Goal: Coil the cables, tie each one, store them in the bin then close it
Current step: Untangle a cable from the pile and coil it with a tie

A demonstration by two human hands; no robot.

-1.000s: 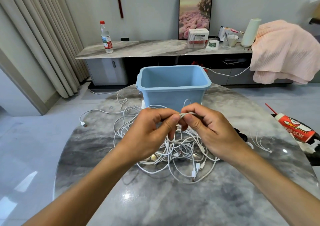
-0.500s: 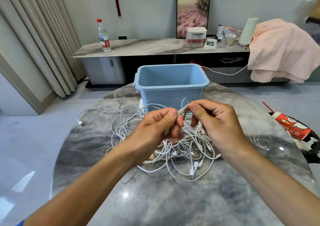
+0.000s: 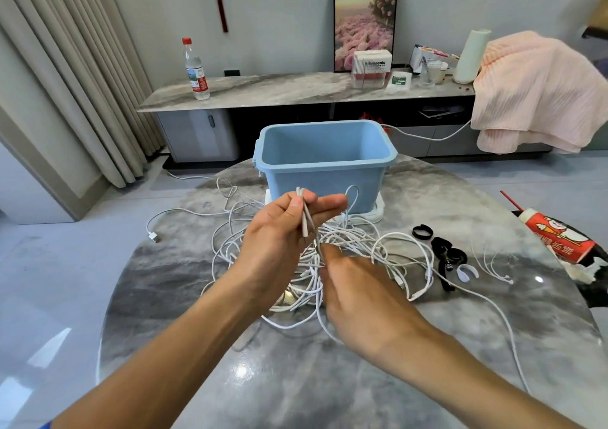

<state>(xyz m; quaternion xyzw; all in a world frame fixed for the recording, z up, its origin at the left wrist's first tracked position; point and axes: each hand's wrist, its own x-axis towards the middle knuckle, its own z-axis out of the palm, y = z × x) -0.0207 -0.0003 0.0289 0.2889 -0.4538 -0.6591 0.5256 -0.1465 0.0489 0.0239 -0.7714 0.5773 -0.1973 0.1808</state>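
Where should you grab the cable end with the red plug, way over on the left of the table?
Probably by the plug itself, coming from above or the left. It is the stiff, thicker part of that white cable, lies flat on the table and sits apart from the tangled pile, so nothing crowds it. Pulling mid-cable would likely drag the knot.

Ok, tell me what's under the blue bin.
The blue plastic bin stands on a flat white piece, only its edges showing. How far it reaches beneath is covered by the bin and white cables.
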